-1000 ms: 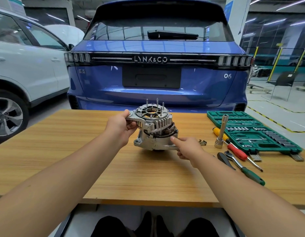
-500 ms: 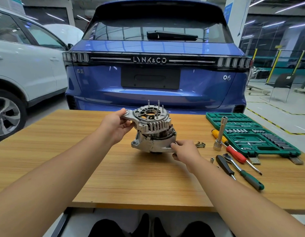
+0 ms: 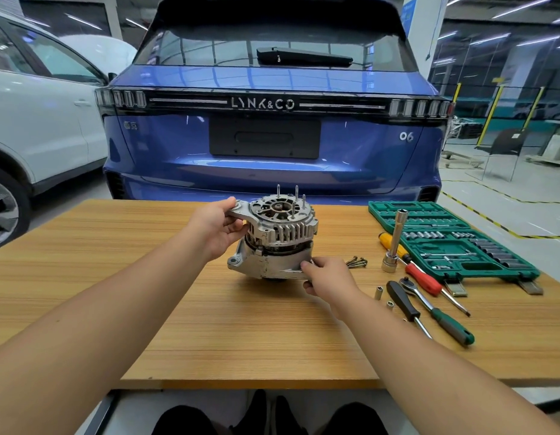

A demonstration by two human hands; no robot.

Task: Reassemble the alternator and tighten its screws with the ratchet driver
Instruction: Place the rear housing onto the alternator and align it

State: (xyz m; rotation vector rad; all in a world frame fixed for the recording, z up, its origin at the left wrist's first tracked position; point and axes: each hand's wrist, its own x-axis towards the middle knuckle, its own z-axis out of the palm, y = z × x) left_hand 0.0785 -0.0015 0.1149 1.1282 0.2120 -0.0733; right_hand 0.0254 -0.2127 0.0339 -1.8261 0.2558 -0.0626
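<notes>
Fingers on alternator; "LYNK&CO" behind.

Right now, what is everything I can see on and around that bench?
alternator: one, silver, table centre, upright
table: one, light wood
loose screws: small dark cluster, right of alternator
socket extension: one, silver, standing upright
socket set case: one, green, open, far right
ratchet driver: one, green handle, lying right
screwdrivers: one red-and-yellow, one black
small sockets: two, silver, beside the black screwdriver
blue car: one, behind table
white car: one, left
left hand: grips upper housing lug
right hand: holds lower housing
</notes>
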